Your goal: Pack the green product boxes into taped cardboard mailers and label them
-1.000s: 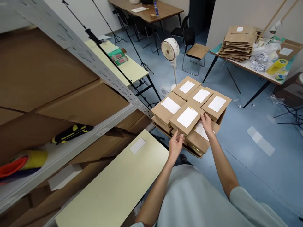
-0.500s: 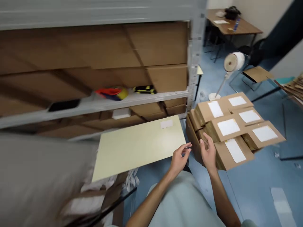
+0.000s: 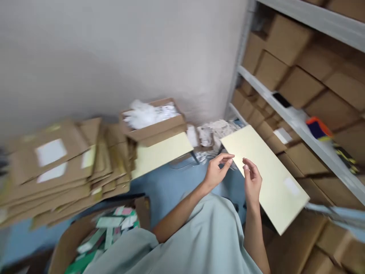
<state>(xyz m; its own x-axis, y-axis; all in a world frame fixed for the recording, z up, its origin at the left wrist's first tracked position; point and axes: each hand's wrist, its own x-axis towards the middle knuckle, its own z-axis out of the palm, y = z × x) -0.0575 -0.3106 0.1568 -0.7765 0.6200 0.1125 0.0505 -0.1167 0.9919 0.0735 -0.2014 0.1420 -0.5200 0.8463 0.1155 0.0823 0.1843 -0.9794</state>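
Note:
My left hand (image 3: 216, 170) is in front of my body, fingers curved and thumb apart, with nothing visible in it. Close to its right, my right hand (image 3: 252, 182) is raised with loosely bent fingers and also looks bare. Both are near the edge of a pale yellow tabletop (image 3: 265, 167), the right hand overlapping it in view. A small white label (image 3: 291, 186) lies on that tabletop. I cannot tell whether either hand touches the surface.
Flattened cardboard (image 3: 71, 179) is piled at left, beside a second yellow table (image 3: 162, 152). An open carton (image 3: 159, 131) there holds white material. Below, a large box (image 3: 61, 243) contains green and white packets. Grey shelving (image 3: 322, 140) with cartons stands right, holding a black phone-like object (image 3: 281, 99).
The view has swung left, bringing in the cardboard pile and wall; the labelled cartons and fan are out of view. Both hands keep nearly the same pose, apart and in front of me.

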